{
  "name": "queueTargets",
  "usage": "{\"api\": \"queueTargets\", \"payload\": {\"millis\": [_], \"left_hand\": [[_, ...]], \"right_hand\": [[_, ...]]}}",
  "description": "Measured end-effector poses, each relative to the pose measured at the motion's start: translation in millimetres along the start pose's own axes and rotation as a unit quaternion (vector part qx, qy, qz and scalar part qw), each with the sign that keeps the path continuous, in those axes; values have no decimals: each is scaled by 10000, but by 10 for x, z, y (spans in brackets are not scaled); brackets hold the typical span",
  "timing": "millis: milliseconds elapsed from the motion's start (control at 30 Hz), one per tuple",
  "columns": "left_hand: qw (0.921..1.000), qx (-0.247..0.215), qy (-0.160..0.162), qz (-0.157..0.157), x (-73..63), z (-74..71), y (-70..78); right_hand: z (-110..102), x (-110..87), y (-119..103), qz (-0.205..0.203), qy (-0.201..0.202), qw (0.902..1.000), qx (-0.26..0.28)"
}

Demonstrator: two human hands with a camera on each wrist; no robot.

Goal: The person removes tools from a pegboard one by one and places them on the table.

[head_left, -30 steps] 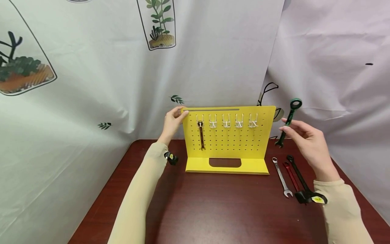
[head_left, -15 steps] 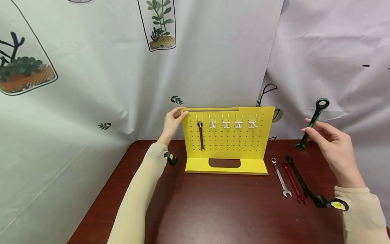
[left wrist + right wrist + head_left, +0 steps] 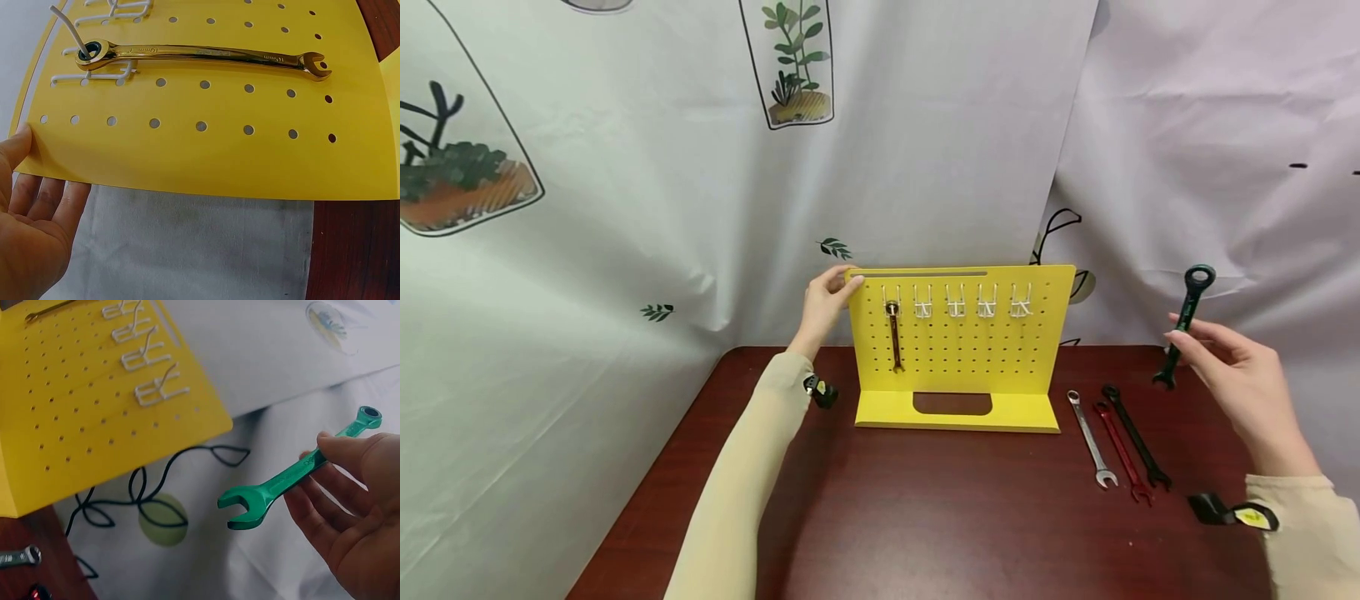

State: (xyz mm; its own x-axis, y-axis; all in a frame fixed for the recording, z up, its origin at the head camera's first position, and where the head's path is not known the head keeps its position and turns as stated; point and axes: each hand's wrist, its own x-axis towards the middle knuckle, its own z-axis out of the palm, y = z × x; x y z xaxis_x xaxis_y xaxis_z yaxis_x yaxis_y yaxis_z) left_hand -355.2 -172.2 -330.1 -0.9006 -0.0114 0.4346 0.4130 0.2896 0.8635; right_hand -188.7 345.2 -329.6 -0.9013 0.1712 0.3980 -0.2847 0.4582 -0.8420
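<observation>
"In the right hand (image 3: 1243, 383), what's there?"
"The green wrench (image 3: 289, 477), pinched, ring end up. The left hand (image 3: 823, 308) grips the board (image 3: 970, 354) by its corner."
"And the step?"
"Hanging, I'd judge; next calls for bringing it leftward, ring onto a bare hook (image 3: 987, 310)."
</observation>
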Motion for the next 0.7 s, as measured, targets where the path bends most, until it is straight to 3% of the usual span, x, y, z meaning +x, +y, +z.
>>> {"api": "queueTargets", "payload": {"millis": [333,700], "left_hand": [[10000,97,7,10,9,4,-3],[10000,56,-21,-64,23,5,-13]], "right_hand": [[-92,-28,265,581,-14,9978,-303],[-125,-35,624,650,-148,9913,-1139]]}}
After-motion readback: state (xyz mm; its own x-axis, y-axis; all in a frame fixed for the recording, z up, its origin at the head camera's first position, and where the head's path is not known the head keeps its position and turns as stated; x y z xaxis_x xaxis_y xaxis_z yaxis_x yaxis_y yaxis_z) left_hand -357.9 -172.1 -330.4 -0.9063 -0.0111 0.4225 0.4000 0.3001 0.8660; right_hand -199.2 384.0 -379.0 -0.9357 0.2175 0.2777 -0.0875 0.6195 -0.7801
